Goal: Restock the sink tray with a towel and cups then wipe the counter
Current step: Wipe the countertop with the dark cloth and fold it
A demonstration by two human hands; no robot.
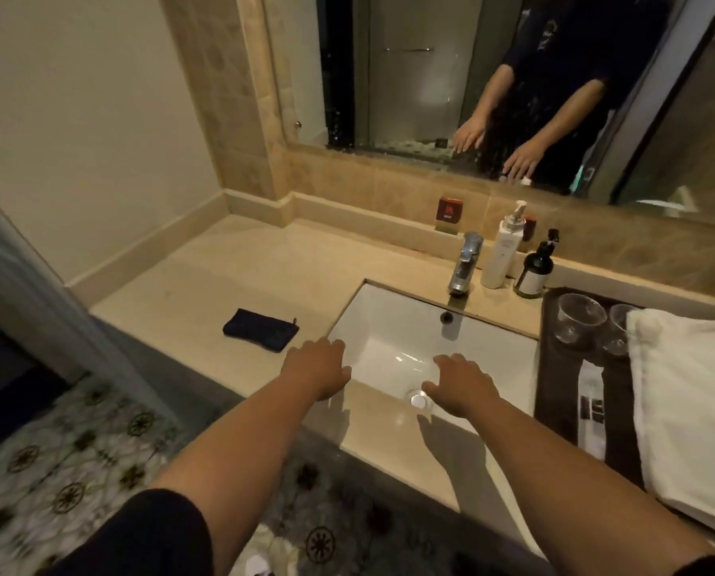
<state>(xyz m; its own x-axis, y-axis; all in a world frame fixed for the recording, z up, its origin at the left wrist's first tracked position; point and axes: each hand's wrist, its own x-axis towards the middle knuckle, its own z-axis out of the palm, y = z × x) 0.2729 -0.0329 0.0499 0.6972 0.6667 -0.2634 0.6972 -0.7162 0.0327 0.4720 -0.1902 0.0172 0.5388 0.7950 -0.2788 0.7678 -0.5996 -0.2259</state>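
A dark tray (559, 376) lies on the counter to the right of the white sink (393, 326). Two clear cups (578, 315) (619, 322) stand at its far end, and a folded white towel (688, 405) covers its right side. A folded dark cloth (261, 328) rests on the beige counter (222, 280) left of the sink. My left hand (316, 367) hovers palm down over the sink's near left corner, empty, fingers apart. My right hand (459, 384) hovers over the basin near the drain, also empty with fingers spread.
A chrome tap (463, 264) stands behind the sink, with a white pump bottle (501, 251) and a dark pump bottle (534, 272) to its right. A small red sign (448, 214) leans on the backsplash. A mirror (430, 76) fills the wall above. Patterned floor tiles (56, 471) lie below left.
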